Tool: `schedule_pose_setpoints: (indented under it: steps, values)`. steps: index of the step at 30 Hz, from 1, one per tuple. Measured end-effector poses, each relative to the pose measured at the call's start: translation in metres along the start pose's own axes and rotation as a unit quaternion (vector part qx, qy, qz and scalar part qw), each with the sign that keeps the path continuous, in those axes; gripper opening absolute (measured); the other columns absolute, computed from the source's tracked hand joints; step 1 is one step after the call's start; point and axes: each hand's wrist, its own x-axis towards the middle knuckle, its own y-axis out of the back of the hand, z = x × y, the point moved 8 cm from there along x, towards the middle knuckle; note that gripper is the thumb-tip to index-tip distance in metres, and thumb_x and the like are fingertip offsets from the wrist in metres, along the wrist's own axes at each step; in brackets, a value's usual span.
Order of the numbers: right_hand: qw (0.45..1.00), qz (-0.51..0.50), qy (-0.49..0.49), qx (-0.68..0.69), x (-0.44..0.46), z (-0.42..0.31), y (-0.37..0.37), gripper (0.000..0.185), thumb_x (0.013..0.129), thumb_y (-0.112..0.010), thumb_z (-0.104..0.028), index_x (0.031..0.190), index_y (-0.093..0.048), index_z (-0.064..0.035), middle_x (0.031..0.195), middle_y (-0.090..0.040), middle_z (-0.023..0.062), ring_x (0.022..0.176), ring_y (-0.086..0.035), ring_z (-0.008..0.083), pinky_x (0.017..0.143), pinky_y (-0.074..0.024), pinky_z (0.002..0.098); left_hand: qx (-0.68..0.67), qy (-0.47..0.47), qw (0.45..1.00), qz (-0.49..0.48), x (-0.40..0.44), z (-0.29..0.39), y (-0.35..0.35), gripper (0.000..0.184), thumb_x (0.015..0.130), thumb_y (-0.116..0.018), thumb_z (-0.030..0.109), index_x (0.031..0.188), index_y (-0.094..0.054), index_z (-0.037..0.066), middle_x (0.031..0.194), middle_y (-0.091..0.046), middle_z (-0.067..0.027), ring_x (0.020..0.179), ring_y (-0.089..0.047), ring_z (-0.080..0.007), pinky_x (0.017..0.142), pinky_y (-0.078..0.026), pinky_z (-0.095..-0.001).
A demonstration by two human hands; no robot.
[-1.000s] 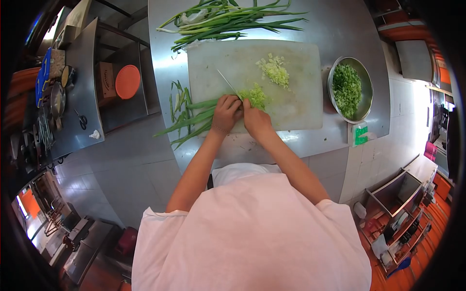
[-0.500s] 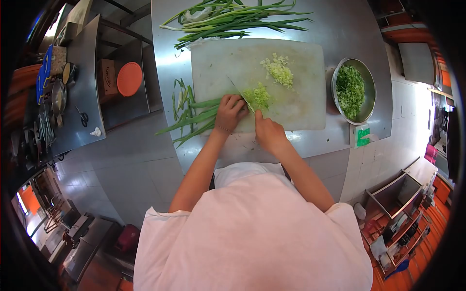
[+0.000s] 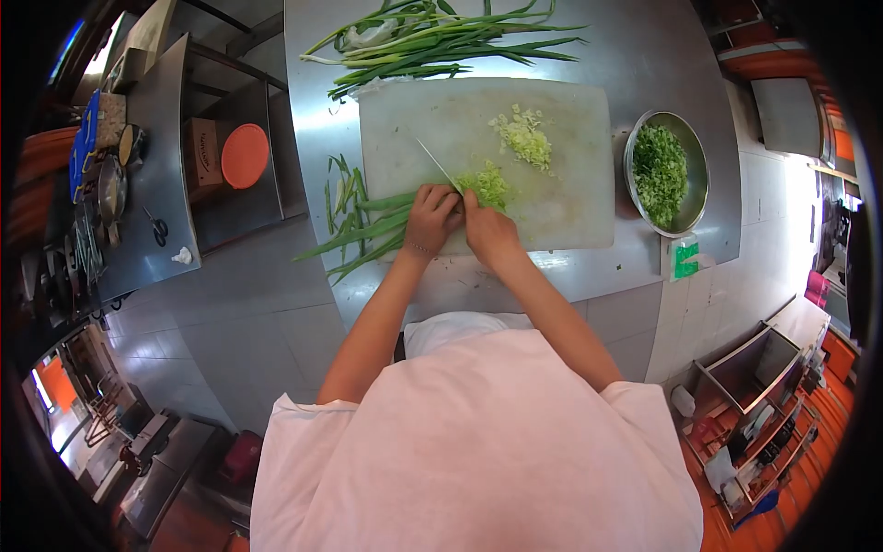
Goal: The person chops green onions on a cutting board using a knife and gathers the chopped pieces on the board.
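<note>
My left hand (image 3: pixel 430 219) is closed over a bunch of green onions (image 3: pixel 391 221), whose long green ends stick out leftward past the board. In my right hand (image 3: pixel 490 230) is the handle of a knife (image 3: pixel 436 160), its blade angled up and left beside my left fingertips. Both hands are close together at the lower part of a white cutting board (image 3: pixel 579 212). Chopped green onion (image 3: pixel 489 186) lies just right of the blade. A paler chopped heap (image 3: pixel 524 138) rests farther up the board.
Whole green onions (image 3: pixel 451 41) lie behind the board on the metal table (image 3: pixel 635 55). Loose trimmings (image 3: pixel 342 198) are scattered at its left. On the right stands a metal bowl (image 3: pixel 704 175) holding chopped greens, with a green-and-white packet (image 3: pixel 685 260) near the table edge.
My right hand and the knife have moved left and forward, so more blade shows beyond my left fingers. My left hand stays nearly in place on the green onions.
</note>
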Motion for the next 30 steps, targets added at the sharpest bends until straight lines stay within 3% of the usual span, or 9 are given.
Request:
schedule_pose_setpoints:
  steps: [5,8,11,14,20,23,26,29,30]
  values:
    - [1.0,-0.021,-0.022,-0.004,-0.043,0.003,0.01,0.033,0.093,-0.05,-0.004,0.125,-0.044,0.0023,0.088,-0.07,0.0301,0.083,-0.071,0.0487,0.072,-0.0573,0.0563,0.014,0.001,1.0,0.009,-0.001,-0.002,-0.003,0.031,0.068,-0.079,0.004,0.096,-0.068,0.006,0.106,-0.065,-0.0088,0.099,-0.06,-0.0328,0.085,-0.053,-0.0416]
    - [1.0,0.005,0.001,-0.004,0.002,-0.005,0.004,0.023,0.097,-0.048,-0.009,0.118,-0.046,-0.001,0.09,-0.071,0.0296,0.087,-0.073,0.0459,0.076,-0.057,0.0561,0.002,0.009,1.0,-0.004,-0.006,0.0,-0.003,0.031,0.067,-0.079,0.004,0.096,-0.067,0.006,0.107,-0.065,-0.0087,0.099,-0.06,-0.0329,0.085,-0.052,-0.0415]
    - [1.0,0.027,0.01,0.006,-0.011,-0.003,0.015,0.022,0.097,-0.048,-0.01,0.117,-0.045,-0.0019,0.09,-0.072,0.0281,0.086,-0.072,0.0457,0.075,-0.0573,0.0551,0.002,0.005,1.0,-0.006,-0.004,-0.002,0.001,0.032,0.067,-0.079,0.003,0.096,-0.067,0.006,0.107,-0.066,-0.0086,0.098,-0.06,-0.0332,0.085,-0.052,-0.042]
    - [0.999,-0.022,-0.014,-0.025,-0.047,0.0,0.022,0.016,0.098,-0.047,-0.011,0.113,-0.045,-0.0038,0.088,-0.072,0.0273,0.085,-0.072,0.0454,0.073,-0.0568,0.0555,0.005,0.0,1.0,0.007,0.0,-0.001,-0.003,0.032,0.066,-0.08,0.003,0.095,-0.067,0.005,0.106,-0.066,-0.0088,0.098,-0.059,-0.0334,0.084,-0.052,-0.0424]
    - [1.0,-0.009,-0.007,0.021,-0.001,-0.002,0.002,0.032,0.094,-0.049,-0.007,0.124,-0.042,-0.002,0.088,-0.071,0.0301,0.086,-0.071,0.05,0.075,-0.056,0.0583,-0.018,0.006,1.0,-0.006,0.0,-0.005,0.0,0.032,0.066,-0.08,0.003,0.096,-0.068,0.005,0.105,-0.066,-0.0089,0.096,-0.059,-0.0328,0.083,-0.052,-0.0418]
    - [0.999,-0.023,-0.016,-0.023,-0.045,-0.001,0.023,0.019,0.098,-0.046,-0.009,0.116,-0.045,-0.0037,0.091,-0.073,0.0277,0.087,-0.073,0.0465,0.075,-0.0576,0.0553,-0.02,0.006,1.0,0.004,0.0,-0.003,-0.001,0.032,0.067,-0.08,0.003,0.096,-0.068,0.005,0.104,-0.066,-0.0089,0.096,-0.059,-0.0327,0.083,-0.052,-0.0418]
    - [0.999,0.01,-0.035,0.001,-0.03,0.006,-0.001,0.02,0.098,-0.046,-0.01,0.117,-0.044,-0.0035,0.092,-0.073,0.0277,0.087,-0.073,0.0467,0.075,-0.0576,0.0559,-0.018,0.012,1.0,0.002,-0.003,-0.005,-0.001,0.031,0.067,-0.08,0.003,0.096,-0.069,0.005,0.105,-0.066,-0.0088,0.096,-0.059,-0.0327,0.083,-0.052,-0.0417]
    - [0.999,-0.03,-0.028,0.026,0.005,-0.001,-0.008,0.046,0.091,-0.053,-0.008,0.134,-0.04,0.001,0.095,-0.07,0.0325,0.088,-0.07,0.0504,0.079,-0.0559,0.0588,-0.024,0.011,1.0,-0.002,-0.001,-0.003,0.0,0.031,0.067,-0.08,0.003,0.096,-0.069,0.005,0.105,-0.066,-0.0088,0.096,-0.059,-0.0327,0.084,-0.052,-0.0417]
    - [0.999,-0.017,-0.026,0.015,-0.005,-0.003,-0.001,0.038,0.093,-0.051,-0.008,0.129,-0.041,-0.0004,0.094,-0.071,0.0311,0.087,-0.071,0.0492,0.078,-0.0565,0.0579,-0.027,0.01,1.0,-0.005,-0.002,-0.003,0.0,0.031,0.067,-0.08,0.003,0.096,-0.069,0.005,0.105,-0.066,-0.0088,0.096,-0.059,-0.0327,0.084,-0.052,-0.0417]
